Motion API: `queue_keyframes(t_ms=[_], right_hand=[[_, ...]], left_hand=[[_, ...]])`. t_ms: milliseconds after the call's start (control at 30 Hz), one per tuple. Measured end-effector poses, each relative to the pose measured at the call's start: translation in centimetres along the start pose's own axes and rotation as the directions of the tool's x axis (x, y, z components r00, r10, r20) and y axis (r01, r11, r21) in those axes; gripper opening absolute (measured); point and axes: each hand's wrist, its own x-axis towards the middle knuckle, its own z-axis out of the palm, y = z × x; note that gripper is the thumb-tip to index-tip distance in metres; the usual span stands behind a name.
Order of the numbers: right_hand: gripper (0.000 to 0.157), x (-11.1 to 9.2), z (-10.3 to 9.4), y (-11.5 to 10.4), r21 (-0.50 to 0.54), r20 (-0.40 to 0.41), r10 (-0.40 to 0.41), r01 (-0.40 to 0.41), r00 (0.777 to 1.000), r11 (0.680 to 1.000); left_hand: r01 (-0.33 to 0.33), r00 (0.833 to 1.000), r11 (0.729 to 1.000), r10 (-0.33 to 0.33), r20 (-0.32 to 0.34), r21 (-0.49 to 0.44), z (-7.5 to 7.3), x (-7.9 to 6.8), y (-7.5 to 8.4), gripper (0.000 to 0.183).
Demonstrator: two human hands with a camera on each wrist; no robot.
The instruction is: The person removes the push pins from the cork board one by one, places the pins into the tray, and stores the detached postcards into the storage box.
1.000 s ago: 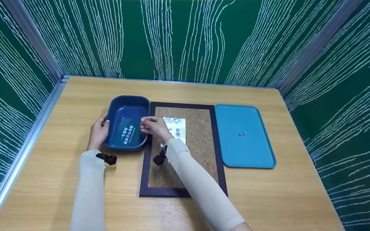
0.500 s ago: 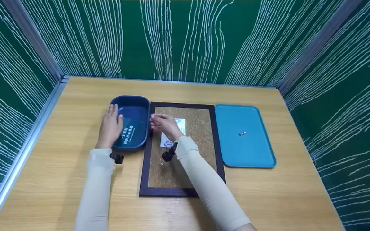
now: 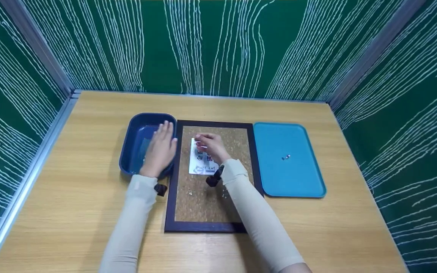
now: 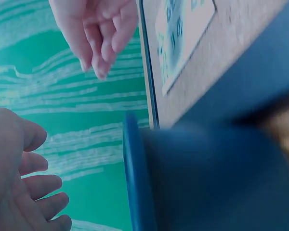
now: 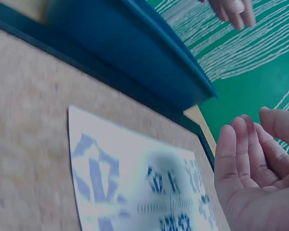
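My left hand [image 3: 160,149], fingers straight, hovers over the right side of a dark blue basin [image 3: 125,151]; in the left wrist view its fingers [image 4: 43,185] hold nothing. A dark card [image 3: 143,148] inside the basin is mostly covered by that hand. Over a framed cork board [image 3: 203,208], my right hand [image 3: 211,146] is raised above a white printed card [image 3: 195,163]. Its fingers bend loosely, and the right wrist view shows nothing between the thumb and fingertips [image 5: 241,130]. The white card [image 5: 130,168] lies flat on the cork, partly hidden by the hand in the head view.
A flat turquoise tray [image 3: 292,178] with a few tiny items [image 3: 286,157] adjoins the board's right edge. Small shiny bits [image 3: 190,192] lie on the cork. Green walls with white lines enclose the wooden table [image 3: 63,182] at the back and sides.
My left hand has left the basin's left rim and moved right across it. My right hand has moved right, from the basin's edge to above the white card.
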Motion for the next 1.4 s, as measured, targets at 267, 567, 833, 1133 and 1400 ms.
queue_keyframes(t_ms=[267, 567, 833, 1133, 1400], right_hand=[[0.029, 0.7, -1.7, 0.4, -0.188, -0.073, -0.036, 0.022, 0.997, 0.982], [0.025, 1.9, -3.0, 1.1, -0.356, -0.107, -0.120, 0.075, 0.987, 0.931], [0.025, 2.3, -3.7, 1.3, -0.457, -0.072, -0.184, 0.131, 0.980, 0.879], [0.022, 3.0, -4.5, 1.6, -0.595, -0.044, -0.237, 0.165, 0.971, 0.786], [0.021, 3.4, -4.6, 1.5, -0.694, 0.024, -0.238, 0.187, 0.971, 0.695]], left_hand=[[-0.076, 0.996, 0.994, 0.071, 0.063, 0.077, 2.2, 0.1, 2.3, 0.055], [-0.117, 0.989, 0.992, 0.113, 0.095, 0.040, 4.7, 0.2, 3.8, 0.053], [-0.119, 0.977, 0.991, 0.106, 0.186, 0.059, 6.9, -0.2, 4.2, 0.052], [-0.160, 0.967, 0.986, 0.145, 0.212, 0.055, 8.3, -0.2, 4.7, 0.051], [-0.154, 0.950, 0.988, 0.140, 0.280, 0.028, 8.8, -0.2, 4.5, 0.049]])
